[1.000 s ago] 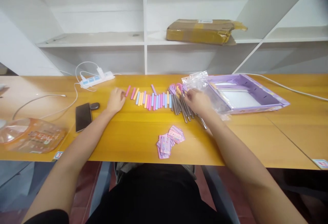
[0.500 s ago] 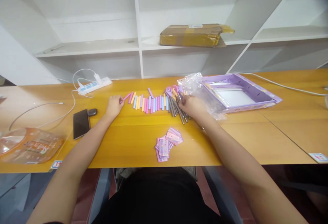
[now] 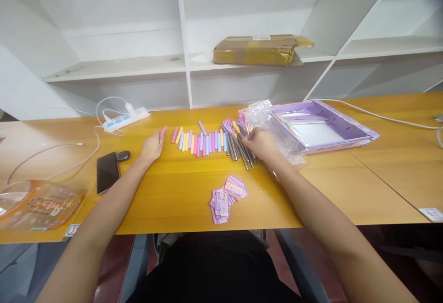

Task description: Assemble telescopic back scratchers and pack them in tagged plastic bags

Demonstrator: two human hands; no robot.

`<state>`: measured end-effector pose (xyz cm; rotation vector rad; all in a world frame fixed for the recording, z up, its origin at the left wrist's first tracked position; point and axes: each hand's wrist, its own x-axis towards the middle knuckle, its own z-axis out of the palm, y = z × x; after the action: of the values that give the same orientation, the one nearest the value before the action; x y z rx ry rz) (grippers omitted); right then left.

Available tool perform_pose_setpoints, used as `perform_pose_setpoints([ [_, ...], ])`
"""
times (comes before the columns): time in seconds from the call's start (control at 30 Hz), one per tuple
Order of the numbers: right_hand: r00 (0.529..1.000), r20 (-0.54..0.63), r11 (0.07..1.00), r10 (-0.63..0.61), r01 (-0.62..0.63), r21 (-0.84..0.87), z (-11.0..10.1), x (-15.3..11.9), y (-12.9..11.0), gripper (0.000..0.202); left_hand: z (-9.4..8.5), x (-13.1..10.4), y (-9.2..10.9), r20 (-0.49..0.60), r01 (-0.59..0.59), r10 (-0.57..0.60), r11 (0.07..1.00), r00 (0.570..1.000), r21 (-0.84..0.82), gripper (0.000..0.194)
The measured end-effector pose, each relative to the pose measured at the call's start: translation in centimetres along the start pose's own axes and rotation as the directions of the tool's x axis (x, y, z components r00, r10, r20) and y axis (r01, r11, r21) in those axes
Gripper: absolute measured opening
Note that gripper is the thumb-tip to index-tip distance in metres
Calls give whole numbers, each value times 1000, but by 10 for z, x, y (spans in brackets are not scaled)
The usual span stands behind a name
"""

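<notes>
Currently left hand (image 3: 151, 149) pinches a pink stick (image 3: 164, 130); right hand (image 3: 262, 142) at utensils (image 3: 238, 148) (grip unclear); other sticks (image 3: 207, 144) mostly rowed, utensils heaped.

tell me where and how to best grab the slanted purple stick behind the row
Likely best: pinch the slanted purple stick across its width at its far end, coming from above. It is slim, and that end juts out beyond the row of sticks, while its near end sits close to them.
</notes>
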<state>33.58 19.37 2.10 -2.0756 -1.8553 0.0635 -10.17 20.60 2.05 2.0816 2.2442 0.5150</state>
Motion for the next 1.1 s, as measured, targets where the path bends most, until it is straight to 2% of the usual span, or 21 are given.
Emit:
perform_pose_setpoints([
  [0.1, 996, -81, 987, 22, -9, 159, -23, 4, -1, 19, -26, -6, 15, 16, -75, 75, 997, 997, -16, 52],
  [0.17, 988, -152, 953, 16, 31, 300, -46, 2, -2, 19, -44, -24, 27, 69, -166, 168, 986, 983, -35, 52],
  [0.23, 975, -222, 900, -19, 113, 421, -70, -12, -3, 21, -60, -60, 40, 175, -349, 355, 935, 918, -68, 51],
  [0.27, 968, -247, 858, -40, 160, 488, -79, -26, -4, 22, -66, -84, 46, 185, -414, 426, 904, 885, -103, 49],
  [0.33, 972, -219, 710, -90, 216, 670, -88, -65, -6, 24, -73, -141, 58, 213, -484, 520, 852, 827, -198, 45],
  [0.37, 982, -153, 597, -114, 190, 779, -87, -90, -7, 27, -74, -170, 63, 232, -489, 544, 834, 806, -255, 44],
  [0.43, 985, 20, 350, -174, 43, 936, -74, -143, -10, 35, -71, -219, 72, 268, -453, 556, 815, 787, -361, 41],
  [0.47, 976, 105, 256, -189, -54, 965, -63, -167, -11, 36, -67, -238, 76, 303, -404, 537, 821, 788, -405, 39],
  [0.53, 953, 218, 102, -210, -201, 974, -38, -204, -13, 35, -54, -259, 80, 343, -287, 481, 826, 807, -485, 37],
  [0.6, 941, 261, 8, -215, -266, 964, -16, -222, -15, 39, -39, -262, 79, 311, -203, 424, 811, 851, -549, 39],
  [0.67, 935, 287, -41, -207, -301, 953, -2, -223, -17, 43, -25, -256, 75, 268, -181, 398, 791, 877, -584, 42],
  [0.83, 945, 285, -92, -160, -301, 949, 12, -212, -22, 48, -7, -243, 66, 184, -282, 456, 770, 871, -572, 41],
  [0.93, 948, 256, -24, -192, -265, 964, 19, -216, -21, 47, -4, -245, 65, 149, -394, 527, 769, 837, -504, 45],
  [1.03, 940, 229, 88, -254, -213, 973, 22, -222, -20, 47, -2, -248, 67, 174, -481, 586, 773, 792, -414, 48],
  [1.1, 925, 226, 139, -306, -191, 972, 19, -223, -20, 48, -1, -249, 71, 183, -510, 603, 772, 777, -380, 47],
])
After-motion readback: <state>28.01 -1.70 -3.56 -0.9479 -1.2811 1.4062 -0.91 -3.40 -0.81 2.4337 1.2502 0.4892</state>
